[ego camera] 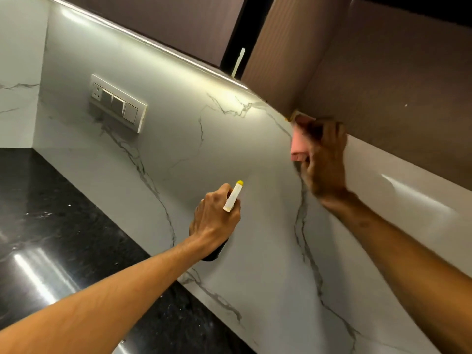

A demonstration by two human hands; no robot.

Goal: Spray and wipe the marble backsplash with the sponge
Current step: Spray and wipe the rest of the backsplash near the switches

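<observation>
Sponge (pixel 298 140), pink and motion-blurred, lies high on the marble backsplash (pixel 178 154), just under the bottom edge of the upper cabinet (pixel 383 72). Most of it is hidden behind the right hand (pixel 325 162), whose grip curls round it and holds it against the stone. Lower down, the left hand (pixel 214 221) has its grip wrapped round a spray bottle (pixel 233 196). The white nozzle with its yellow tip points at the backsplash, while the dark body is largely covered by the hand and wrist. Whether a finger is on the trigger cannot be told. Bare veined marble lies between the two hands. A switch plate (pixel 118 103) sits further left, near the wall corner, above the back edge of the black worktop (pixel 46 213).
</observation>
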